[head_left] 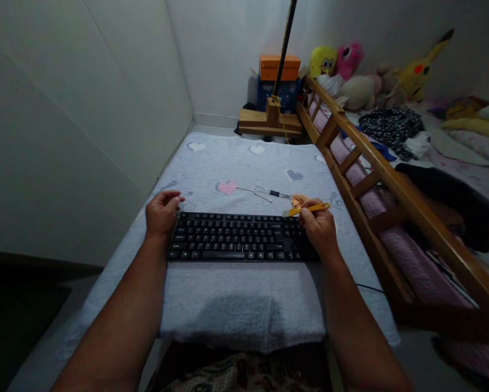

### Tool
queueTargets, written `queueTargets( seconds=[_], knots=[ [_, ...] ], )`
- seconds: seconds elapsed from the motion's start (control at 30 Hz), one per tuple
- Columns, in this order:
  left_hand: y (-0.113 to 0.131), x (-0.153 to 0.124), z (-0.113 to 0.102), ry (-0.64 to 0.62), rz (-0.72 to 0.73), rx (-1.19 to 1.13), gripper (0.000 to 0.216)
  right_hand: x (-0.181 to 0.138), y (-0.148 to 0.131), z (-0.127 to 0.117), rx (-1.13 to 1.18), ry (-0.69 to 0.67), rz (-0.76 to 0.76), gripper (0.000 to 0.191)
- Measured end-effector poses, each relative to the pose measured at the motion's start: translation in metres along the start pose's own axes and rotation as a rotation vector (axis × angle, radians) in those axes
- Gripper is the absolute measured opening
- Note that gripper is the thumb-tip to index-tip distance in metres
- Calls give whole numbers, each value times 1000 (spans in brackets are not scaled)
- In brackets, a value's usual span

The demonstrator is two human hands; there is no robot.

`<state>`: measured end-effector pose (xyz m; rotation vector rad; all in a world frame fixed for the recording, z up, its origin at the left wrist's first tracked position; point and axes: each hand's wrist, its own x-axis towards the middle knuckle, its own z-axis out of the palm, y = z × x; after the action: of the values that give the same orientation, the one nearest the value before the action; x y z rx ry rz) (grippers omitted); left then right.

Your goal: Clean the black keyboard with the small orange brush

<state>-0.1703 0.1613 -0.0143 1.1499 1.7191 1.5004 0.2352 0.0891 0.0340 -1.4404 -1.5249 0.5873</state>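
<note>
A black keyboard (236,237) lies across a pale quilted mat with heart patches (231,294). My left hand (161,213) rests curled on the keyboard's far left corner and holds that end. My right hand (320,227) sits over the keyboard's right end, fingers pinched on a thin orange tool (307,209) that lies level, its tip pointing left above the top row of keys. A small tan cloth (299,199) sits just behind that hand.
A metal wire tool with a black grip (264,191) lies on the mat behind the keyboard. A wooden bed rail (375,169) runs along the right, with plush toys (350,71) and clothes beyond. Boxes (279,76) and a wooden stand with a pole (271,120) stand at the far wall.
</note>
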Motion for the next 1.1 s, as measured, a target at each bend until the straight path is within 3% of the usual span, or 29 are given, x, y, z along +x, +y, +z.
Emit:
queueTargets(
  seconds=[0.23, 0.43, 0.8, 1.1],
  knots=[
    [-3, 3, 2, 53, -28, -138, 26, 23, -22, -6, -140, -108, 50, 25],
    [-3, 3, 6, 34, -78, -262, 30, 19, -25, 6, -252, -49, -27, 22],
    [14, -5, 7, -81, -143, -315, 34, 7, -21, 23, -193, 34, -164, 18],
    [14, -7, 7, -115, -124, -288, 32, -3, -22, 37, -6, -23, -119, 17]
  ],
)
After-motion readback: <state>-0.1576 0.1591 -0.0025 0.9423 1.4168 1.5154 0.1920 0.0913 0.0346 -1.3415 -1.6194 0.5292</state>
